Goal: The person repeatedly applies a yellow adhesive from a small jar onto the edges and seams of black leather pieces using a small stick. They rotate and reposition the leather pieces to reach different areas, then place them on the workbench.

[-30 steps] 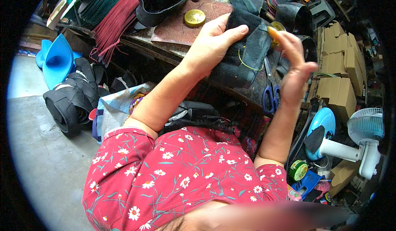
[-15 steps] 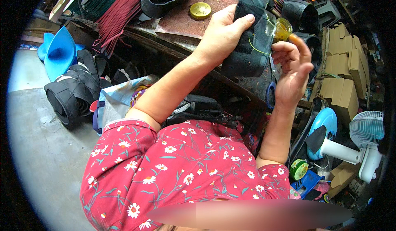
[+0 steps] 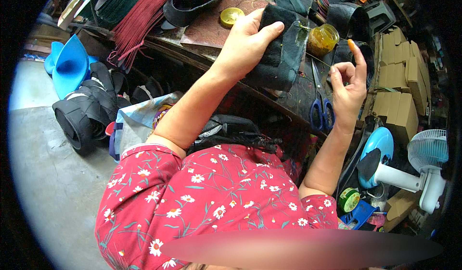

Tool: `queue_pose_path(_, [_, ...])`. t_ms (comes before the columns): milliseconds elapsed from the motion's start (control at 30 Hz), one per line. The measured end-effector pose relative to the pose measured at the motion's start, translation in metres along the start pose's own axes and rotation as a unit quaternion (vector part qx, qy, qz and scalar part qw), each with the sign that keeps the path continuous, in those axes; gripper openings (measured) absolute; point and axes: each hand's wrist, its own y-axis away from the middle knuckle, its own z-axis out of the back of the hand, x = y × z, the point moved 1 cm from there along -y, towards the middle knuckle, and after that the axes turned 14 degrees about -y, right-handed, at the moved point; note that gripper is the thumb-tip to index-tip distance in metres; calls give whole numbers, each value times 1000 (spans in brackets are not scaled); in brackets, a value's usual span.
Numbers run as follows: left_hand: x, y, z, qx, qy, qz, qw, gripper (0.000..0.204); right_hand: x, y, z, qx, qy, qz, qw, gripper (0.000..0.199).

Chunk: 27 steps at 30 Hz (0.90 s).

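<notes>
While pressed flat against the cluttered workbench, left hand clamped over a dark fabric piece, thumb laid across its upper face and fingers wrapped round its far edge; piece held at the middle of the bench, its lower end hanging just past the front edge. Right hand raised just to the right of the piece and apart from it, grasping nothing, forefinger extended upward with an orange-coated tip, remaining fingers loosely curled toward the palm. Open glass jar of yellowish paste between the two hands, close behind the fabric. Round yellow lid on the brown bench top beside the left fingers. Blue-handled scissors flat on the bench below the right hand, blades pointing away. Bundle of dark red cords draped at the left end of the bench. Blue funnel-shaped object and stacked black straps on the floor at left. Small white fan and cardboard boxes at right.
</notes>
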Motion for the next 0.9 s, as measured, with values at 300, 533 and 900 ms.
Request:
queue_pose_path(300, [-9,3,-2,17,-42,-2,999,27,1,-2,-18,74,-123,44,989,47])
queue_pose_path(533, [-9,4,-1,7,99,38,994,24,18,23,-42,168,4,159,973,56])
queue_pose_path(900, [-12,3,-5,11,138,45,989,21,19,22,-38,15,325,343,881,53])
